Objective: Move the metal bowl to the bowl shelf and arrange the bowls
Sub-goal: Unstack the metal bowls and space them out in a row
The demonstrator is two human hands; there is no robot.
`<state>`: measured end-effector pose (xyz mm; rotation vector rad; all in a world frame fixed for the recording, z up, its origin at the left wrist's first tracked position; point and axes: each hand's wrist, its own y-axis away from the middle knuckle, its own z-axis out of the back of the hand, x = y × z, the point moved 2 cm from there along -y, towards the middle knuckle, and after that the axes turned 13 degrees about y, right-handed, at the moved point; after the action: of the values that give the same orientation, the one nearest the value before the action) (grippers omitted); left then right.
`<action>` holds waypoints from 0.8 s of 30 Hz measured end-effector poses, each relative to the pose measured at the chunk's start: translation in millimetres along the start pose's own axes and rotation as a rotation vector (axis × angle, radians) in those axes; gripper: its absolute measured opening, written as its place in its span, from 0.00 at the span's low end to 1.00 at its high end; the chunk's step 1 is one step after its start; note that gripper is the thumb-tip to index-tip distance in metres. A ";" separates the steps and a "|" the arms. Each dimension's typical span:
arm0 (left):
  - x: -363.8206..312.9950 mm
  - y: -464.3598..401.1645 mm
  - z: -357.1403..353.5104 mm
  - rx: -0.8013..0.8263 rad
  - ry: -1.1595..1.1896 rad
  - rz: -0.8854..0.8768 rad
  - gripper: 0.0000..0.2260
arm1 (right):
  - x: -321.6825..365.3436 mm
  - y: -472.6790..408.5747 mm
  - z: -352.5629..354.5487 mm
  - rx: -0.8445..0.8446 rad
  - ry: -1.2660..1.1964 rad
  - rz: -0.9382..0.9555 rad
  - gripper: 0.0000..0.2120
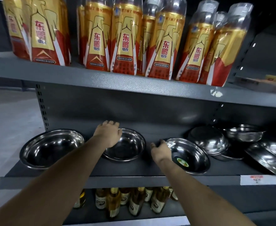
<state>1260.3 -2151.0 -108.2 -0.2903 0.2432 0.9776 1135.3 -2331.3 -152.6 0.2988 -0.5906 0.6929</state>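
Note:
Several shiny metal bowls stand on the dark grey bowl shelf (134, 170). A large bowl (52, 145) sits at the left end. My left hand (108, 134) lies over the far left rim of the middle bowl (127, 147), fingers curled on the edge. To the right, my right hand (161, 150) grips the left rim of a bowl with a round green and orange sticker inside (191, 157); this bowl looks slightly tilted. An upturned bowl (207, 139) rests on another just behind it.
More bowls (243, 132) and a tilted flat metal piece (264, 159) crowd the shelf's right end. Packs of yellow and red drink bottles (126, 38) fill the shelf above. Glass bottles (134, 203) stand on the shelf below. A price tag (256, 178) marks the front edge.

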 end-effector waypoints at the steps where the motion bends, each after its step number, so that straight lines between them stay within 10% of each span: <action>1: -6.7 -2.7 -3.8 0.014 0.001 -0.019 0.22 | -4.0 -0.4 5.2 -0.020 -0.015 -0.013 0.21; 24: -186.8 3.5 -94.6 0.178 -0.052 -0.229 0.22 | -185.4 -27.5 117.9 -0.057 -0.069 -0.308 0.27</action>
<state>1150.2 -2327.1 -135.3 -0.1261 0.2423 0.7304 991.4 -2498.5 -171.6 0.3528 -0.6128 0.3700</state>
